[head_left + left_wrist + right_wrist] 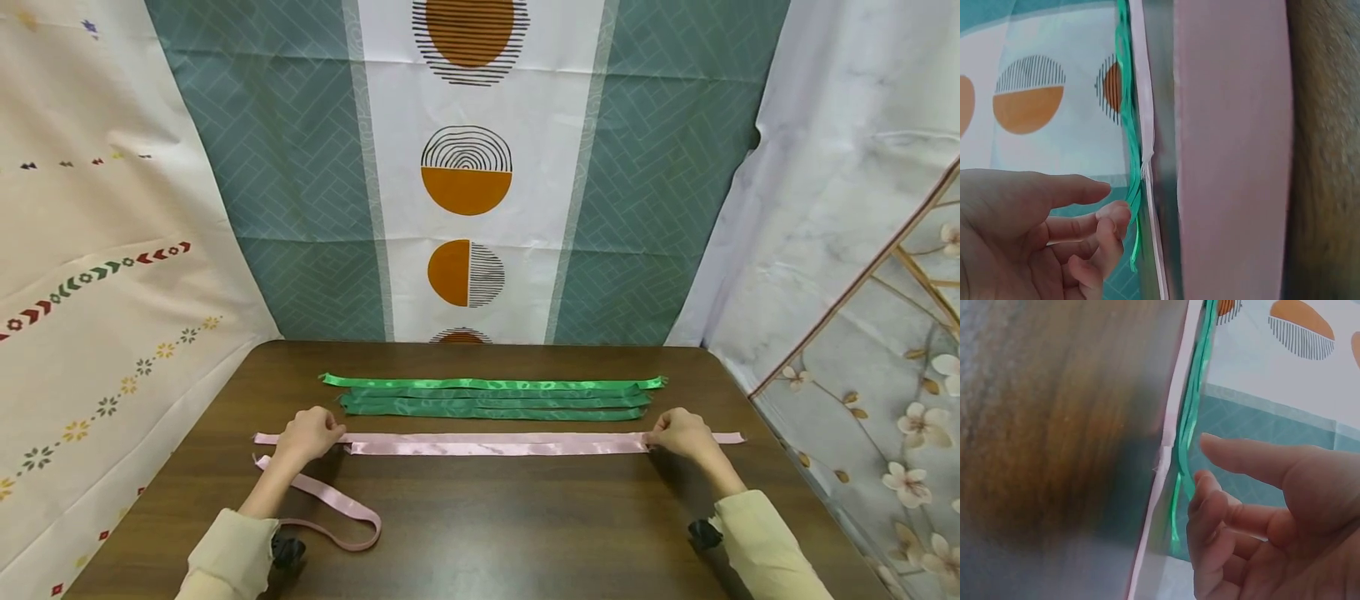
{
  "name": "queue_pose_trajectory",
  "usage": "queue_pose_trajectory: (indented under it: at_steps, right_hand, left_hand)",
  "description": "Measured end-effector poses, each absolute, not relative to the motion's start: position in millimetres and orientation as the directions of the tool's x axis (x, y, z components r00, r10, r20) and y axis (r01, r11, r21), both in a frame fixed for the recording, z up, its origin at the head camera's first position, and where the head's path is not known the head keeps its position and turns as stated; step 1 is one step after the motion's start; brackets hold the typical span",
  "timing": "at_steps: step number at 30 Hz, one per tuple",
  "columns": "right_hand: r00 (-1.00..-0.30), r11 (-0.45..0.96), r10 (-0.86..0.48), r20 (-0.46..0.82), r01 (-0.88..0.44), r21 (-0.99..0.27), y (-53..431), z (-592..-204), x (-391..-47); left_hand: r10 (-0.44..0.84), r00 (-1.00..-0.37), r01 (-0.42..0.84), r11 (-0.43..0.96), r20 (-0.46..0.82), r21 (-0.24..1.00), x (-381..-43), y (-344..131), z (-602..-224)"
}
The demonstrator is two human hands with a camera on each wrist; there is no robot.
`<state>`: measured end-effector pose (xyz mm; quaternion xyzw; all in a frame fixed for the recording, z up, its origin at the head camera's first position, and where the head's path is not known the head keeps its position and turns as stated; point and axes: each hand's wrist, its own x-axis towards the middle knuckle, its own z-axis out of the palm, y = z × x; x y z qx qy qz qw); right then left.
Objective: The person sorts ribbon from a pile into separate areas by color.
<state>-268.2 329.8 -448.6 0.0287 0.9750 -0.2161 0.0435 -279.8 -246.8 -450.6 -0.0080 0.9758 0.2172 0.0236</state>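
Two pink satin ribbons lie straight across the table in the head view: a longer ribbon (450, 438) behind, and a shorter ribbon (495, 449) along its front edge. My left hand (307, 435) is by the shorter ribbon's left end; my right hand (684, 433) is by its right end. In both wrist views, thumb and index finger stand apart with nothing between them, and the other fingers curl loosely. A third pink ribbon (341, 502) loops loosely beneath my left forearm. It is probably the wide pink band (1235, 150) in the left wrist view.
Behind the pink ribbons, several dark green ribbons (420, 409) and a bright green one (495, 384) lie parallel. The brown wooden table (487, 525) meets a patterned cloth (637, 183) at its back edge. More cloths hang at both sides.
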Motion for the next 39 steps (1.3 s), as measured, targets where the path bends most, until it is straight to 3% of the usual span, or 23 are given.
queue_pose_trajectory:
  at_steps: [29,39]
  right_hand:
    - [-1.000,0.886,-0.008,-0.025,0.005,-0.464,325.3,-435.6,-264.6]
    - [-1.000,0.887,0.002,-0.025,0.014,-0.461,322.8,-434.4,-263.9]
  left_hand:
    - [0.128,-0.985,0.167,0.862,0.113,0.478,-268.3,-247.6,-434.6]
    - [0.123,-0.985,0.167,0.863,0.122,0.477,-265.3,-250.5,-435.5]
